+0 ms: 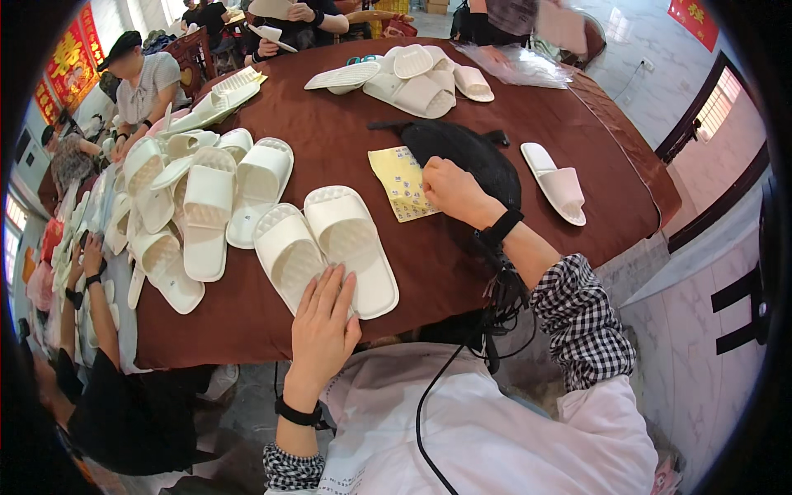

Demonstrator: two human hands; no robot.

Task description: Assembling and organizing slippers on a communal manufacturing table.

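Note:
A pair of white slippers lies side by side on the table in front of me, the left slipper (285, 247) partly against the right slipper (351, 239). My left hand (326, 318) rests flat on their heel ends, fingers stretched out. Farther right, my right hand (456, 192) is closed at the right edge of a yellow sheet of small stickers (396, 177). Its fingertips meet the sheet; whatever they pinch is too small to make out. Just behind that hand sits a black bag (474, 157), partly covering the sheet's edge.
A heap of white slippers (206, 206) fills the left side of the brown-covered table (495, 280). More slippers (421, 91) and a clear plastic bag (520, 64) lie at the far side. One slipper (554, 183) stands apart at right. Co-workers sit left and opposite.

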